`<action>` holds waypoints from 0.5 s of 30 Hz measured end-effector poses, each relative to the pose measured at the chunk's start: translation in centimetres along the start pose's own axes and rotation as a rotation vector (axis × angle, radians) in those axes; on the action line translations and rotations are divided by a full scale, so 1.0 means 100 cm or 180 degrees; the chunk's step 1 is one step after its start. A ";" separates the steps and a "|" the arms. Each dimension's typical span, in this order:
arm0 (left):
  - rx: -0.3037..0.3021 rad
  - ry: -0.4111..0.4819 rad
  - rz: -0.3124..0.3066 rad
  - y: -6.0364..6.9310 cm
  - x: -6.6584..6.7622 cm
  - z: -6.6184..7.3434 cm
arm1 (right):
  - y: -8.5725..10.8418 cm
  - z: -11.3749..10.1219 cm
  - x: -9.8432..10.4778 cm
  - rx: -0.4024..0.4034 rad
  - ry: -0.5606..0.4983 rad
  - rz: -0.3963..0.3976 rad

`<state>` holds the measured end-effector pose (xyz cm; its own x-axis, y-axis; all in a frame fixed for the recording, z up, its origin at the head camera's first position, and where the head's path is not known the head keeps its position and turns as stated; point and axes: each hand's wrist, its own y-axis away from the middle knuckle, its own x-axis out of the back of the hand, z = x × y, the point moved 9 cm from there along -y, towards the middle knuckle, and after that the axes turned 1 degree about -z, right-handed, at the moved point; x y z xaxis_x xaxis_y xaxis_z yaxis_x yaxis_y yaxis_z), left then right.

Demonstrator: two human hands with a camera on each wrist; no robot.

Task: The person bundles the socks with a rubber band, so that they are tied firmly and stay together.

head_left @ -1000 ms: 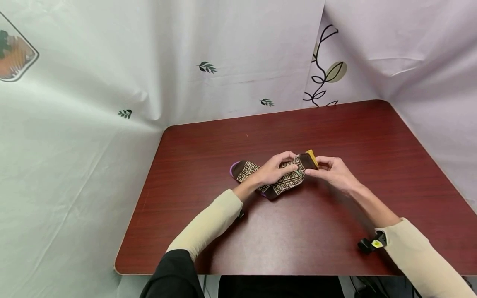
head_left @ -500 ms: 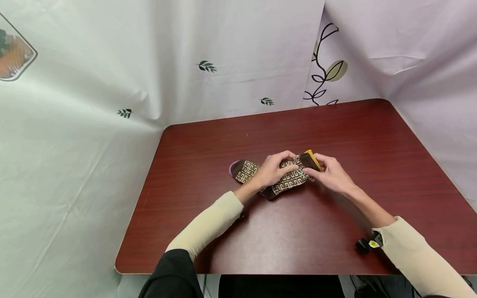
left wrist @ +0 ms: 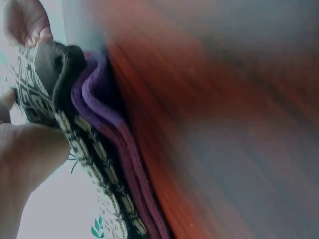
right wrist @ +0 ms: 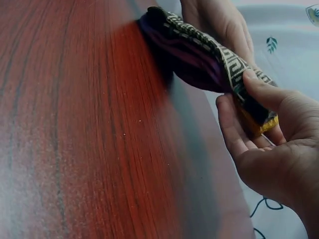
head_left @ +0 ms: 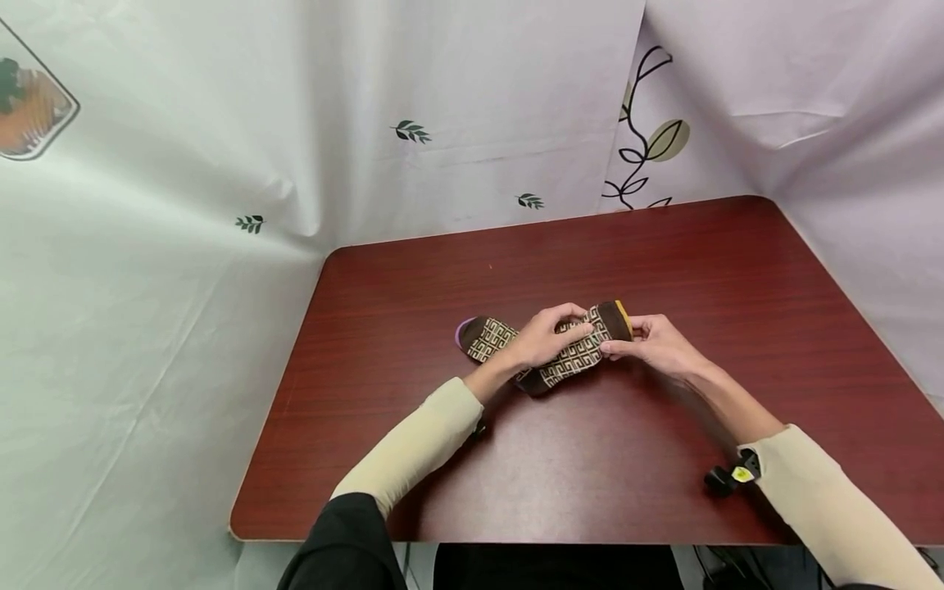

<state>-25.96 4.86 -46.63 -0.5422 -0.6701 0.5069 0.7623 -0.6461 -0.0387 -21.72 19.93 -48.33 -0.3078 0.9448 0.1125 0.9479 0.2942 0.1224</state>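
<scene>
Dark brown socks (head_left: 578,358) with a cream Greek-key pattern lie stacked near the middle of the table, their cuff end lifted. A purple-edged end (head_left: 466,334) sticks out to the left, beyond the left wrist. My left hand (head_left: 542,338) grips the patterned part, thumb on top and fingers over the far edge. At the cuff, my right hand (head_left: 664,348) pinches the brown band with its yellow rim (right wrist: 269,124), thumb above and fingers below. Purple layers (left wrist: 102,102) show along the underside in the left wrist view. How many layers there are is hidden.
The reddish-brown wooden table (head_left: 413,295) has rounded corners. White sheeting (head_left: 472,98) with leaf prints hangs behind it and at both sides. A small black camera (head_left: 726,477) sits on the right wrist, close over the tabletop.
My right hand moved inward on the cuff, then back slightly. Less of the yellow rim shows now, and the brown cuff looks flatter. The left hand has stayed nearly still.
</scene>
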 end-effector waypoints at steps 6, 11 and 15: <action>0.0284 0.0183 -0.0229 0.001 -0.013 -0.002 | 0.003 -0.006 -0.004 0.0094 0.0050 -0.0279; 0.0338 -0.0142 -0.0245 0.000 -0.017 0.001 | 0.007 -0.007 -0.005 0.0031 0.0285 -0.0395; 0.0409 -0.0201 -0.0397 0.001 -0.022 0.003 | 0.009 -0.008 -0.006 -0.0024 0.0408 -0.0396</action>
<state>-24.60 6.37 -47.46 -0.6151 -0.5609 0.5541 0.7317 -0.6680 0.1359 -20.72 19.53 -47.53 -0.4311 0.8748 0.2209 0.9013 0.4061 0.1506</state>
